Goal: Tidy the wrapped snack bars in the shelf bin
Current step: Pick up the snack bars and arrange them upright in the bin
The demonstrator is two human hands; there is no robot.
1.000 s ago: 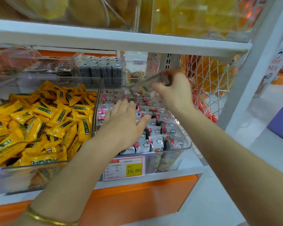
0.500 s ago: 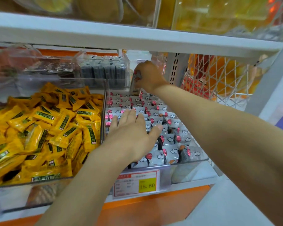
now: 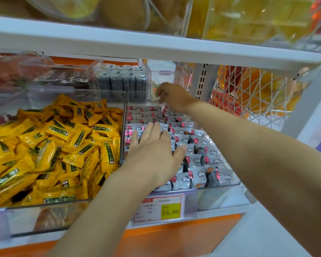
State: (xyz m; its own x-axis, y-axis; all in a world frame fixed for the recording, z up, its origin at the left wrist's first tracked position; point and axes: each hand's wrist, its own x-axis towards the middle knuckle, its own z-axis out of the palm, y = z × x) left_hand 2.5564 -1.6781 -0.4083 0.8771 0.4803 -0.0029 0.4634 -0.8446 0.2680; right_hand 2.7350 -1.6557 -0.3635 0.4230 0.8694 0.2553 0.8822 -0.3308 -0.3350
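Small grey-white wrapped snack bars (image 3: pixel 195 160) with red marks lie in rows inside a clear plastic shelf bin (image 3: pixel 220 193). My left hand (image 3: pixel 154 154) rests flat on the bars in the front half of the bin, fingers straight and pointing to the back. My right hand (image 3: pixel 174 97) reaches over the bars to the bin's back wall, its fingers loosely bent and pointing left. I see nothing between those fingers. My right forearm crosses above the right side of the bin and hides some bars.
A bin of yellow wrapped packets (image 3: pixel 63 145) adjoins on the left. Behind stand clear boxes with dark packs (image 3: pixel 122 82). A white wire basket (image 3: pixel 258 93) is at the right. The upper shelf (image 3: pixel 156 47) hangs low overhead. A price tag (image 3: pixel 163 208) reads 15.80.
My right hand carried a wrapped bar from mid-bin to the back wall and no longer shows it. My left hand has stayed flat on the bars.
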